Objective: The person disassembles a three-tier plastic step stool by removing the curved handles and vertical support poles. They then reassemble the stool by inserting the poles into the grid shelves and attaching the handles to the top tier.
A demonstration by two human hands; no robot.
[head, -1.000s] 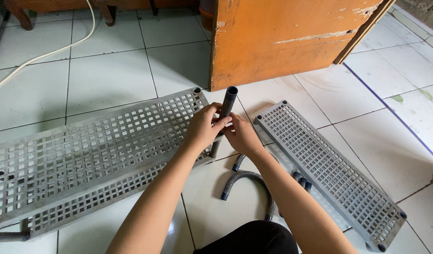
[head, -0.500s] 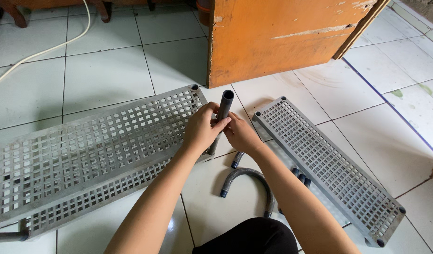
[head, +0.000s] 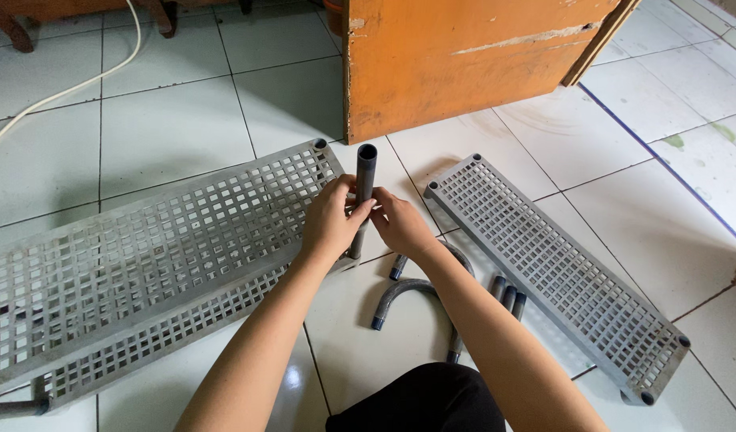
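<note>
A dark grey plastic tube (head: 364,180) stands nearly upright at the near right corner of a large grey perforated shelf panel (head: 144,264) lying on the floor. My left hand (head: 329,224) wraps the tube from the left. My right hand (head: 398,224) holds it from the right, fingertips on the tube. The tube's lower end is hidden behind my hands.
A second grey grid shelf (head: 556,268) lies to the right on white floor tiles. Curved dark tubes (head: 408,292) and several short straight tubes (head: 508,296) lie between my arms and that shelf. An orange wooden cabinet (head: 464,56) stands just beyond. A white cable (head: 72,84) runs at far left.
My hands stay clasped on the tube, which stands slightly more upright. The view has shifted a little.
</note>
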